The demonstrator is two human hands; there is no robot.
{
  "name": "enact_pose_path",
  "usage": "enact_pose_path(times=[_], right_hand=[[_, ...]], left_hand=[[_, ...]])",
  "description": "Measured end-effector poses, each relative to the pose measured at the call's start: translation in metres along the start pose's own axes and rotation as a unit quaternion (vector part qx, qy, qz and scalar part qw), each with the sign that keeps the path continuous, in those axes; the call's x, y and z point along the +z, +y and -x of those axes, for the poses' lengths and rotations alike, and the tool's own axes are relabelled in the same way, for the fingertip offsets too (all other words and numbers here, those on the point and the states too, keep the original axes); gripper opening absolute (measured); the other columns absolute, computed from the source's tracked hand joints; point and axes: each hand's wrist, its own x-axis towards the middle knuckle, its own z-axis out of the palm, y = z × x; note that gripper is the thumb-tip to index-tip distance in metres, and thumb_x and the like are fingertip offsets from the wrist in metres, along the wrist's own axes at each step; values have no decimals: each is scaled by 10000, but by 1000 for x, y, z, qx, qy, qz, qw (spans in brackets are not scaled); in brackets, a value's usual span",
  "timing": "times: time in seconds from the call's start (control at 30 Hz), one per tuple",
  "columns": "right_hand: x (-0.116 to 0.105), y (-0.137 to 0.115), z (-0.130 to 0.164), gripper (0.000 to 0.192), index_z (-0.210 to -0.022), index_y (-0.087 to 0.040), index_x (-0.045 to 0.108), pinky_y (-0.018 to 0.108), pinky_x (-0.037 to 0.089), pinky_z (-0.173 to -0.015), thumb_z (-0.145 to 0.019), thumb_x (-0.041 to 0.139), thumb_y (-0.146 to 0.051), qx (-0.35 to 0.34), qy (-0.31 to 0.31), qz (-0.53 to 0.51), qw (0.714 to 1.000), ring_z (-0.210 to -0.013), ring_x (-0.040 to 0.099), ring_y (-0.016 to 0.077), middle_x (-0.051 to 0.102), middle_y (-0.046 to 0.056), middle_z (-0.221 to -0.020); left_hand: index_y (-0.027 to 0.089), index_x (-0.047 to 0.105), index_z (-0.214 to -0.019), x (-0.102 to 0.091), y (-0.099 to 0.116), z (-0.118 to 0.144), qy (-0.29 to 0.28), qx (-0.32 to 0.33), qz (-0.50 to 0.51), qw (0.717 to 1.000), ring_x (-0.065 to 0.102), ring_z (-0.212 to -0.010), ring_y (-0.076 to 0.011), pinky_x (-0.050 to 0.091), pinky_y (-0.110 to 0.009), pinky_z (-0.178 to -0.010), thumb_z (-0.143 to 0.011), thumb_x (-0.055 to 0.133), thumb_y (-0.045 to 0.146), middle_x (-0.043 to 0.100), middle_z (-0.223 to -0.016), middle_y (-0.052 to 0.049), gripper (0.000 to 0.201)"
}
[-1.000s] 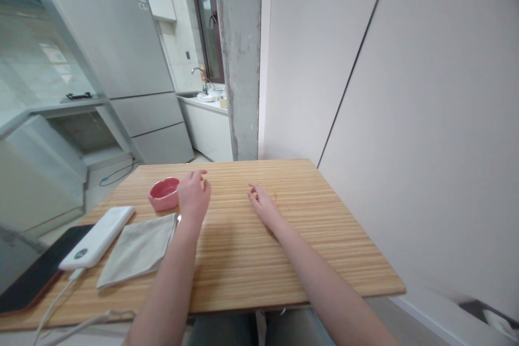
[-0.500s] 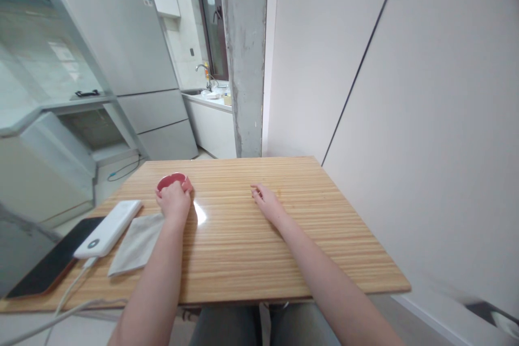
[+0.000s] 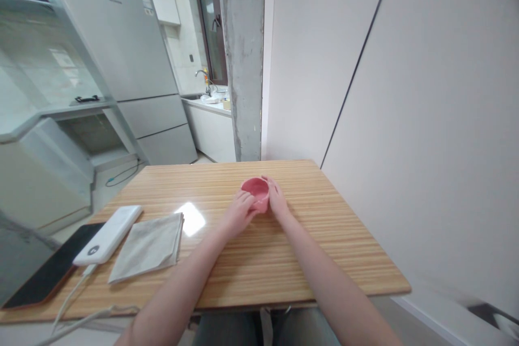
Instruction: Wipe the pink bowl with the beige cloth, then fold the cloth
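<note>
The pink bowl point(image 3: 259, 189) is between both hands over the wooden table point(image 3: 324, 248) (contact with the tabletop cannot be confirmed). Left hand point(image 3: 240, 215) pinches its near rim; right hand point(image 3: 277, 200) touches its right side, grip indeterminable.

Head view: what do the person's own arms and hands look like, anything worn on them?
The left hand and right hand have no gloves. The left forearm and right forearm are bare: no sleeves, watch, cables or markings visible. Small rings can't be ruled out.
</note>
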Motion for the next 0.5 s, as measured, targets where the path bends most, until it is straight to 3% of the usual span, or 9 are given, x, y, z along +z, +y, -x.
enact_pose_path(times=[0.2,0.5], right_hand=[[-6,6,-9,255,-806,-171,677,337,477,-888,-715,452,-248,81,-28,-36,996,-931,635,195,714,66,-920],[0,13,-3,245,-809,-184,655,362,452,-956,-675,450,-177,62,-44,-20,997,-986,625,181,704,62,-988]], left_hand=[[185,501,-777,2,7,3,-46,11,9,999,480,-970,-199,378,-362,-943,-825,543,223,588,-937,-59,74],[182,547,-779,2,2,3,-60,15,28,998,518,-949,-180,383,-356,-970,-832,532,256,592,-908,-55,93]])
